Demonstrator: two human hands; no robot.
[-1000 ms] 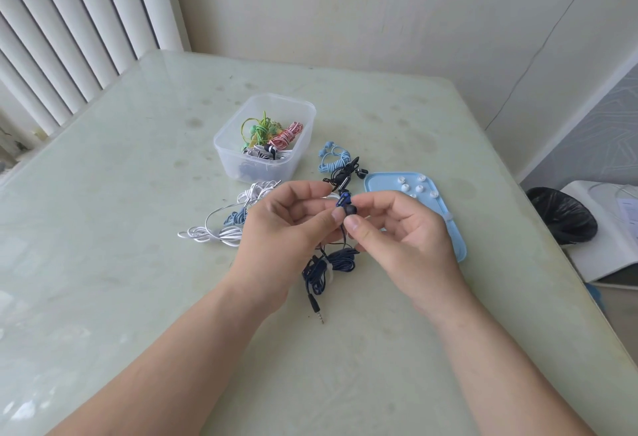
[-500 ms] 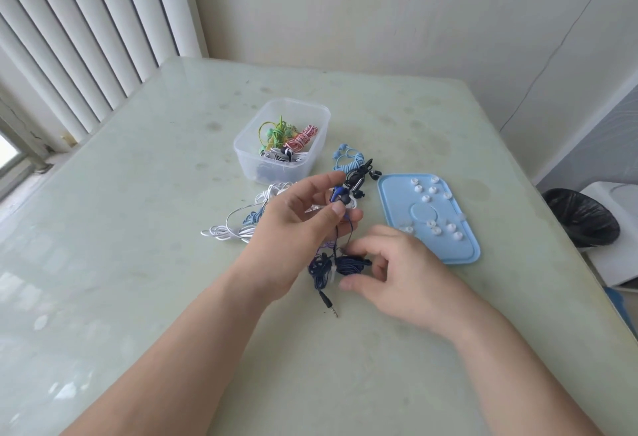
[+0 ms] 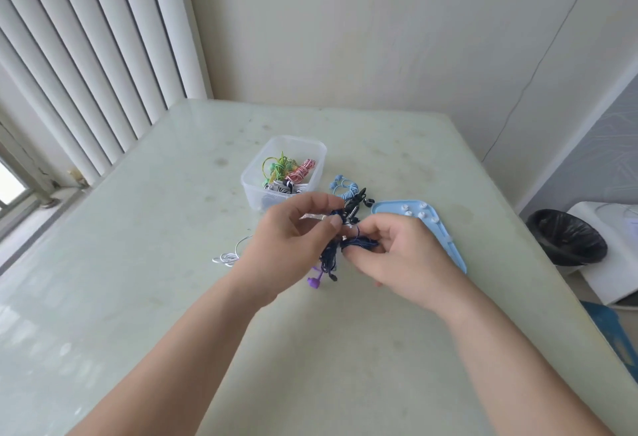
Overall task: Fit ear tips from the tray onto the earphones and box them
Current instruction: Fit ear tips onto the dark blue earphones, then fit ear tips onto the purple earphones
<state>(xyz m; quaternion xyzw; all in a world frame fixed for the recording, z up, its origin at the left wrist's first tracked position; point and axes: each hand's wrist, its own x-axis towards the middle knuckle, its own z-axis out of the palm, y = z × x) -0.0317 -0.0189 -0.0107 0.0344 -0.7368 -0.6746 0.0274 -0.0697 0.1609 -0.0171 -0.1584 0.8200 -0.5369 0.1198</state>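
Fingers (image 3: 333,228) of left hand (image 3: 290,238) and right hand (image 3: 411,256) are pinching navy earphones (image 3: 359,245); the box (image 3: 249,187) is holding several pairs (image 3: 297,171).

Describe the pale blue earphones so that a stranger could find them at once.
On the pale green table, a clear plastic box stands, with a light blue tray to its right. The pale blue earphones lie coiled in the gap between them. Their striped pale cable sets them apart from the black earphones beside them and the dark blue earphones nearer.
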